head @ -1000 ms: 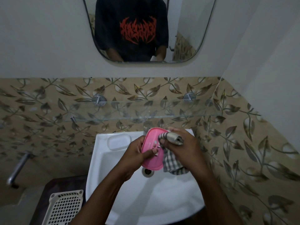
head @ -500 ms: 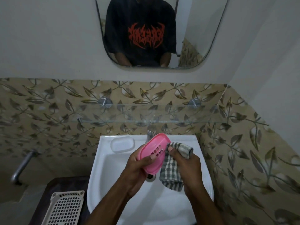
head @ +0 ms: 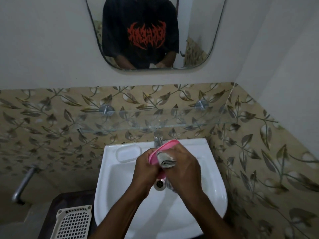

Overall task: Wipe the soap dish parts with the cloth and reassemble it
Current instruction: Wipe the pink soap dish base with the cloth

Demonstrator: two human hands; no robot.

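Observation:
Over the white sink [head: 212, 188], my left hand [head: 146, 171] grips a pink soap dish part [head: 168, 145], tilted on edge with its far end by the tap. My right hand [head: 183, 168] holds a bunched grey checked cloth [head: 166, 160] pressed against the pink part's face. The lower end of the pink part shows just above the drain, between my wrists. A white soap dish part [head: 128, 153] lies on the sink's back left ledge. Most of the pink part is hidden by my hands.
A chrome tap [head: 158, 138] stands at the sink's back. A glass shelf [head: 155, 121] runs above it, under a mirror [head: 151, 31]. A white perforated basket [head: 74, 223] sits lower left on a dark surface. A metal pipe [head: 24, 183] juts from the left wall. Tiled wall close on the right.
My hands have closed together over the drain. The cloth has moved from beside the pink part onto its face, bunched up. The pink part has tilted more edge-on.

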